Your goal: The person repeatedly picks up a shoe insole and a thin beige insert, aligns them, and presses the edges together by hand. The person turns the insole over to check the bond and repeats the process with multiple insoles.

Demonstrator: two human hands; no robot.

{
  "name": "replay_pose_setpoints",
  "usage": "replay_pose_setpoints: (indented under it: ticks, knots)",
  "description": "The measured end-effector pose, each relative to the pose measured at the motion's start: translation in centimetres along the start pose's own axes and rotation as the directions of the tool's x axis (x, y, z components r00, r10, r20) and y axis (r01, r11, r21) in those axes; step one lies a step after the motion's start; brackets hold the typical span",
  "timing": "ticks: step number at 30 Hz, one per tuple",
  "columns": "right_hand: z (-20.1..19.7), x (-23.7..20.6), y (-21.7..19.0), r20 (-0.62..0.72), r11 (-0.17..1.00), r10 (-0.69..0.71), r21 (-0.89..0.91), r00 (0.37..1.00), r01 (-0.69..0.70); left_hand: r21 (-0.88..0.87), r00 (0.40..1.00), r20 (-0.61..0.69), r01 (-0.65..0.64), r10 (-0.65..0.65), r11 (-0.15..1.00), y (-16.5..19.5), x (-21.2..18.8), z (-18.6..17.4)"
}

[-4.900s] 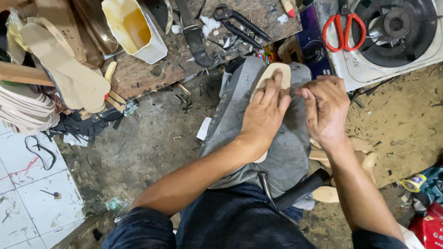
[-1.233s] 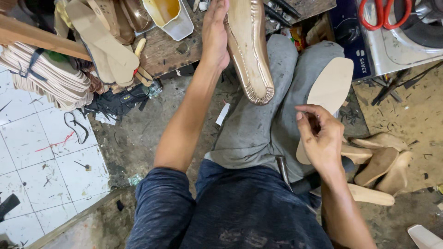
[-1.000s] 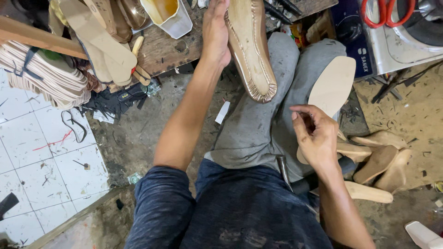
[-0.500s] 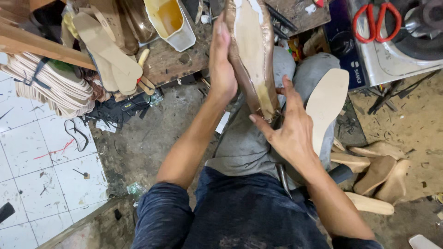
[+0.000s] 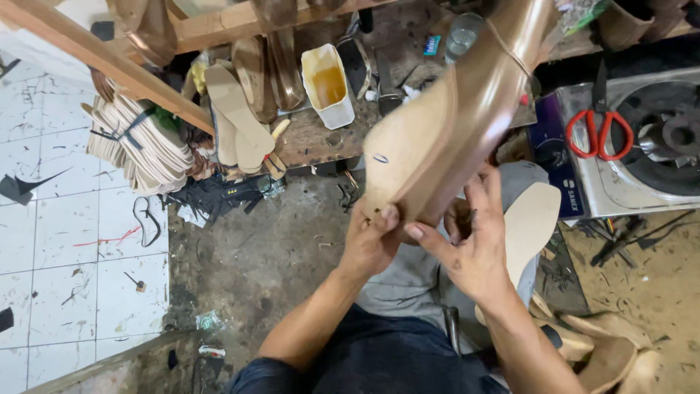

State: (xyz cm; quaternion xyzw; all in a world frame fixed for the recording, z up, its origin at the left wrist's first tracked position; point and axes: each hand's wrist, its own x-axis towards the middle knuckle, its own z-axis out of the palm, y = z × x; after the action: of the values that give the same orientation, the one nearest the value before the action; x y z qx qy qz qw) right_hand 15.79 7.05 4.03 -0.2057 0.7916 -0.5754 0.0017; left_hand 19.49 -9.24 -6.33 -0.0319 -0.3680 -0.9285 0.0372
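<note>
Left hand (image 5: 370, 242) and right hand (image 5: 472, 244) both clamped on lower end of tan shoe last (image 5: 445, 124), held up tilted over lap. Flat insole (image 5: 531, 222) resting on knee beside right hand. Beyond: bench (image 5: 313, 142) with yellow glue tub (image 5: 328, 85), red scissors (image 5: 596, 135) at right.

Tan wooden shoe last (image 5: 452, 124): centre, above lap, left hand (image 5: 372, 241) and right hand (image 5: 474, 248) at its near end. Flat beige insole (image 5: 532, 219): right, on knee. Red-handled scissors (image 5: 594, 135): far right, on metal stove (image 5: 642, 175). White glue tub (image 5: 328, 84): far, on wooden bench (image 5: 306, 142). Bundled cream insoles (image 5: 138, 142): far left.
</note>
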Motion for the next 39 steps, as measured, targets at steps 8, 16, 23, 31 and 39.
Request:
replay_pose_setpoints:
  ticks: [8, 16, 23, 31, 39]
  knots:
    - [-3.7, -1.7, 0.2, -0.200, 0.994, 0.090, 0.086, 0.976, -0.074, 0.535, 0.538, -0.381, -0.535, 0.752, 0.654, 15.0, 5.8, -6.1]
    - [-4.4, -3.0, 4.8, -0.261, 0.988, 0.147, -0.001, 0.954, -0.153, 0.869, 0.567, -0.159, -0.308, 0.808, 0.387, 27.6, 20.5, -14.2]
    - [-6.5, -4.7, 6.1, -0.382, 0.881, 0.216, -0.320, 0.899, -0.348, 0.992, 0.495, 0.117, -0.010, 0.861, -0.129, 27.7, 21.3, -15.8]
    - [-5.3, -7.1, 8.3, -0.423, 0.557, 0.450, -0.555, 0.787, -0.617, 0.978, 0.694, 0.205, -0.167, 0.690, -0.123, 11.7, 10.7, -8.2]
    - [-6.1, -7.4, 9.1, -0.352, 0.627, 0.393, -0.573, 0.850, -0.527, 0.940, 0.565, -0.216, 0.342, 0.796, 0.013, 6.5, 9.8, -20.0]
